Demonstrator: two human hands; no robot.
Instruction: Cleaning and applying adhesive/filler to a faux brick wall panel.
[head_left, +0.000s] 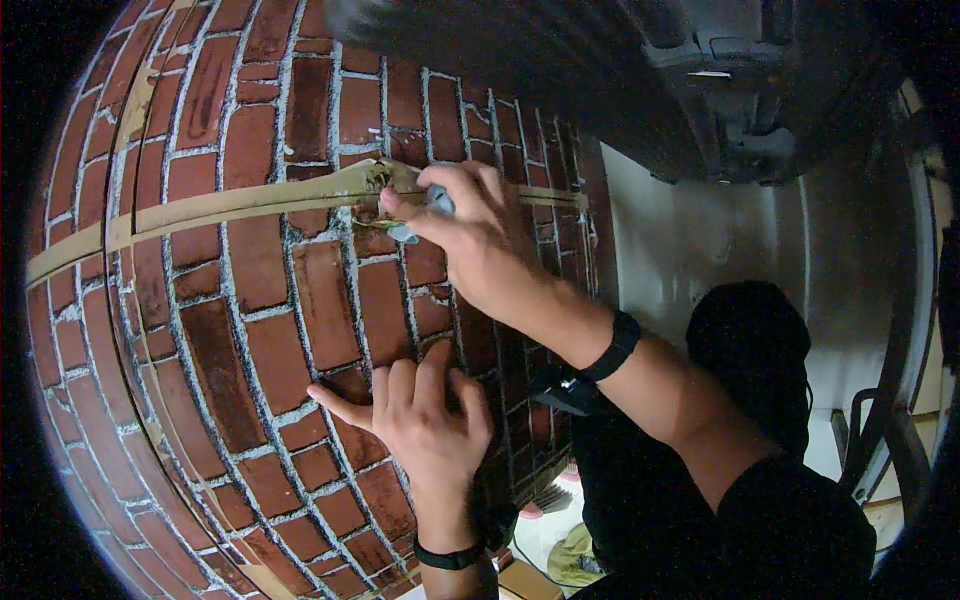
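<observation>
A brick-patterned surface in red with pale joints fills the left and middle of the view. Across it runs a tan strip of tape, crumpled and torn near my fingers. My right hand is closed at this torn spot, thumb and forefinger around a small pale blue-grey object; its kind is not clear. Another pale blue bit shows just below the thumb. Lower down, my left hand lies on the brick pattern with its fingers spread and nothing in them.
Other tan strips cross the surface at the left. A large dark ribbed object hangs over the upper right. Beyond my right arm are a pale floor and a dark metal frame. A yellow-green item lies at the bottom.
</observation>
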